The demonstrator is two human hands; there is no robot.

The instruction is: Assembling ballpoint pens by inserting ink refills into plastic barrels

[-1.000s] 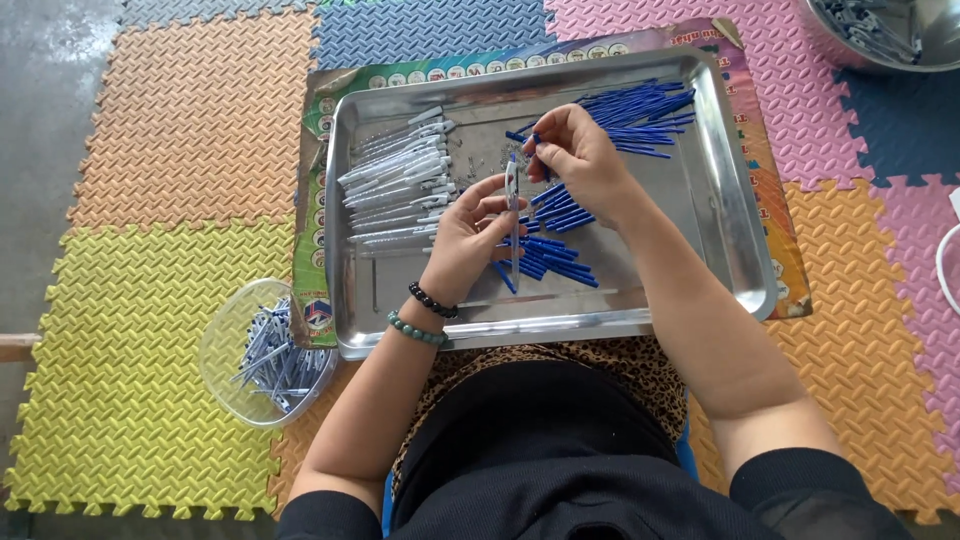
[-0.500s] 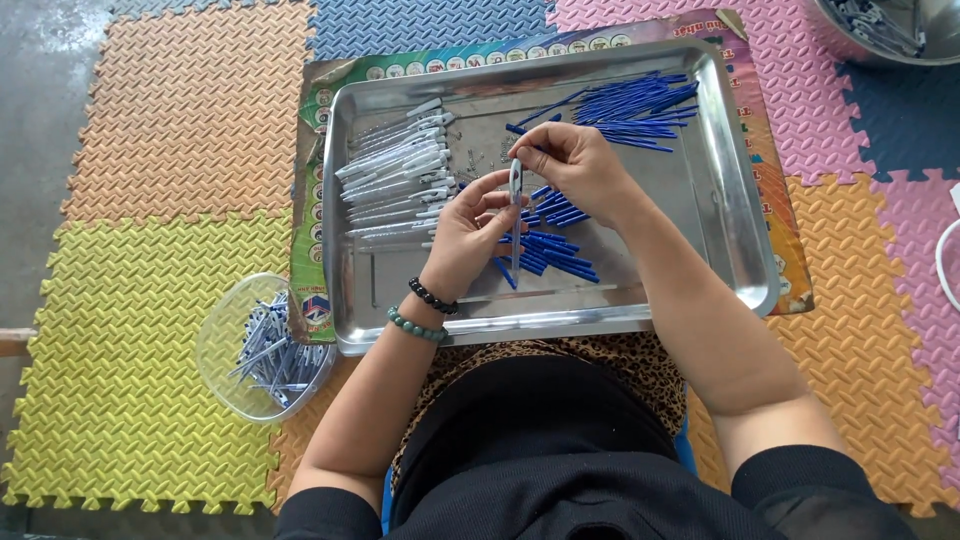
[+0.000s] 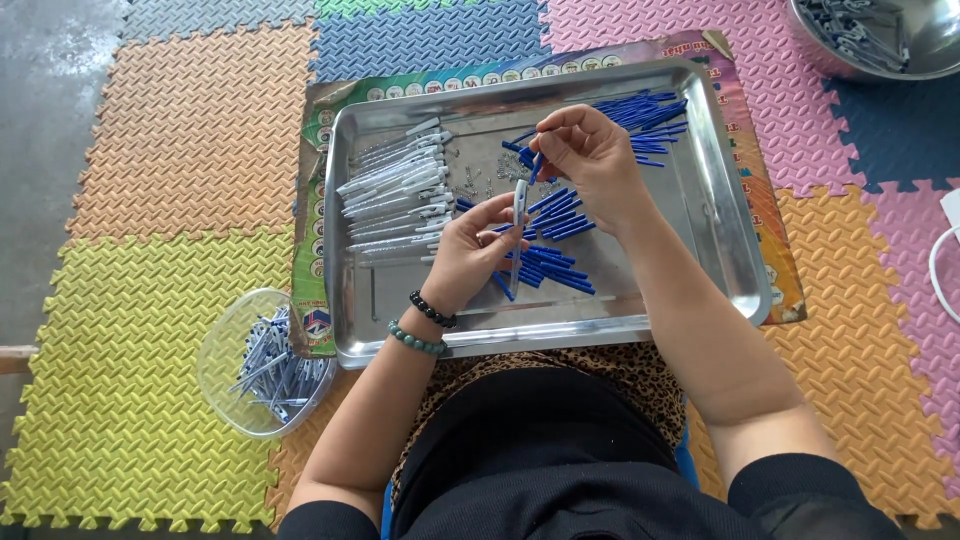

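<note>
Your L hand (image 3: 478, 243) is pinched on a clear pen barrel (image 3: 519, 212), held roughly upright over the middle of the steel tray (image 3: 735, 250), long axis running near–far in view, far end toward your R hand (image 3: 590, 150). R hand is closed on a blue refill (image 3: 536, 166), thumb + forefinger grip, its lower tip pointing down at the barrel's top end. The two pieces are near but apart, small gap, nearly in line; refill tilts slightly off the barrel axis. So barrel lies just below/nearer you than the refill, R hand is the closer one to the joint.

Around: loose blue refills (image 3: 555, 255) scattered under and right of L hand, another blue bunch (image 3: 645, 125) at far right of tray. Clear barrels stacked (image 3: 395, 195) along tray's left side, lying crosswise. Small springs or bits at tray centre, too small to tell. Clear plastic bowl (image 3: 262, 362) w/ finished-looking pens sits on the foam mats (image 3: 140, 300) left of tray. Metal basin (image 3: 880, 40) top right, well apart.
</note>
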